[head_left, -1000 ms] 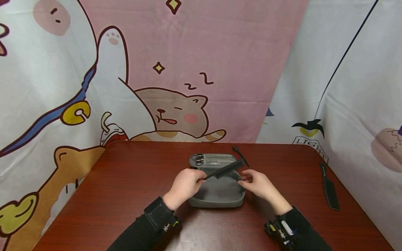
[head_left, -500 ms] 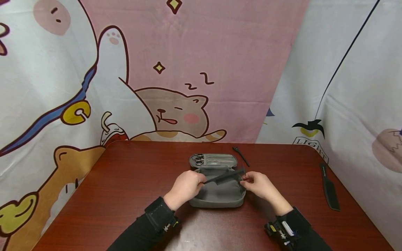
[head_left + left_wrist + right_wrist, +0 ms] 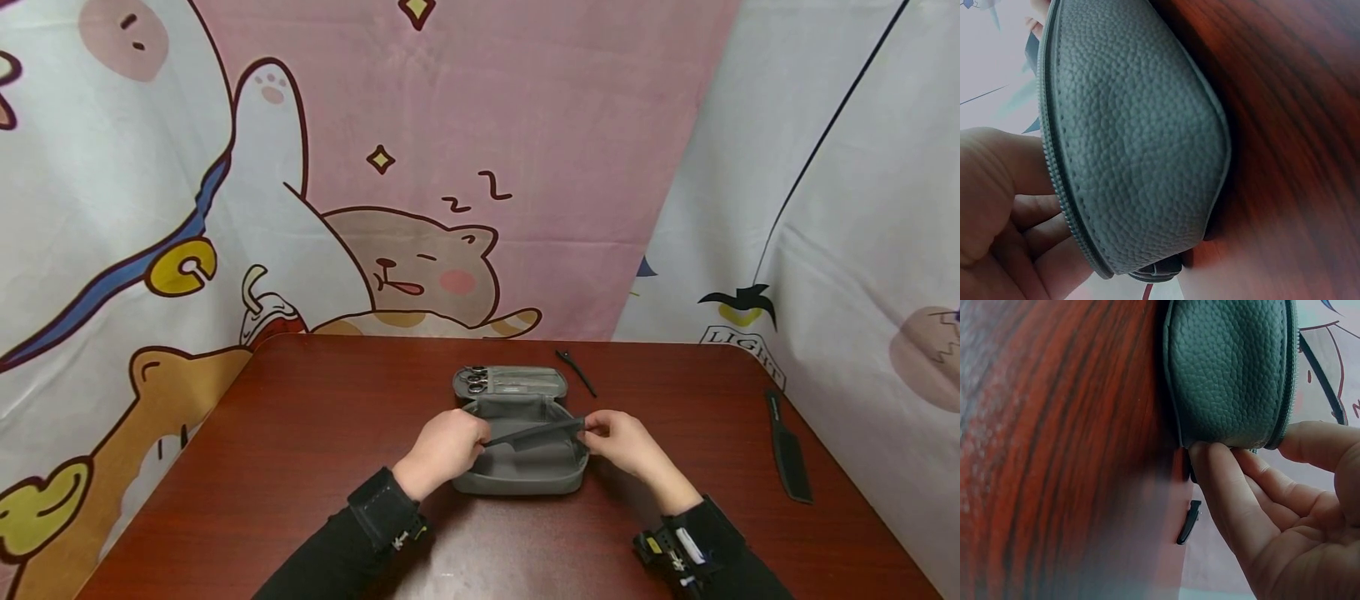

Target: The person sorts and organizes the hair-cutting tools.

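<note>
An open grey zip pouch [image 3: 517, 479] lies at the middle of the dark red table [image 3: 300, 433]. A thin black comb [image 3: 534, 432] lies almost level across its open compartment. My left hand [image 3: 480, 436] grips the comb's left end at the pouch's left rim. At the pouch's right rim my right hand [image 3: 588, 427] pinches the comb's other end. The left wrist view shows the pouch's pebbled wall [image 3: 1141, 137] with my fingers [image 3: 1016, 212] curled beside its zip. In the right wrist view my fingers [image 3: 1241, 487] touch the pouch [image 3: 1229, 369] at its edge.
The pouch's back flap [image 3: 517, 382] holds scissors [image 3: 474, 382] in a sleeve. A small black hair clip [image 3: 576, 371] lies just behind and right of the pouch, seen too as a clip [image 3: 1189, 522] in the right wrist view. A wide black comb [image 3: 787, 446] lies near the table's right edge. Printed curtains surround the table.
The thin comb has come down from a tilt to almost level over the pouch. My right hand has moved in and taken hold of its right end.
</note>
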The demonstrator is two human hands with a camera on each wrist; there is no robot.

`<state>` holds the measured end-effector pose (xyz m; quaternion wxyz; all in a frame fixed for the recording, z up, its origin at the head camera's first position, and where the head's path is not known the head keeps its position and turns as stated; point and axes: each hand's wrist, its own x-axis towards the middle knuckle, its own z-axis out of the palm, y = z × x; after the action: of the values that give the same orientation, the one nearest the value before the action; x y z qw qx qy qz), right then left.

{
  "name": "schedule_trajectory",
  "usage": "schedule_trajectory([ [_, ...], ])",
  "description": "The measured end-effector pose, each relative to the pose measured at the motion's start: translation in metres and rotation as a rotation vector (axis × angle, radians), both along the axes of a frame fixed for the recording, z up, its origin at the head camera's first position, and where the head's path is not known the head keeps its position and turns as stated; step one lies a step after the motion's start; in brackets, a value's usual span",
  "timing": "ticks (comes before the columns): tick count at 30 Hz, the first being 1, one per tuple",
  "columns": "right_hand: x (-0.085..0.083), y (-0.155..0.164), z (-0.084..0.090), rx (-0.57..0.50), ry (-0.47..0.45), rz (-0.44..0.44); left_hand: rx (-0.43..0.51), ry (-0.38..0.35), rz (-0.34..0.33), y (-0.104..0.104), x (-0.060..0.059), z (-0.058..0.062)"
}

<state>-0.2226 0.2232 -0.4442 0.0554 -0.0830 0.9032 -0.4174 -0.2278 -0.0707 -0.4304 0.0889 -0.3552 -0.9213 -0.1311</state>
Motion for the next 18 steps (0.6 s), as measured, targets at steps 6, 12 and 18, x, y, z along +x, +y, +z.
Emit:
schedule_trajectory([
  [6, -0.0013, 0.0005, -0.0017, -0.001, -0.003, -0.012, -0.046, 0.000, 0.002, -0.0004, 0.0004, 0.0003],
  [12, -0.0012, 0.0007, -0.0030, 0.006, 0.004, -0.011, -0.070, -0.004, -0.002, 0.0005, 0.0001, -0.0002],
  [18, -0.0016, 0.0008, -0.0036, -0.007, 0.004, -0.019, -0.113, 0.012, 0.020, 0.0037, -0.0010, -0.0009],
])
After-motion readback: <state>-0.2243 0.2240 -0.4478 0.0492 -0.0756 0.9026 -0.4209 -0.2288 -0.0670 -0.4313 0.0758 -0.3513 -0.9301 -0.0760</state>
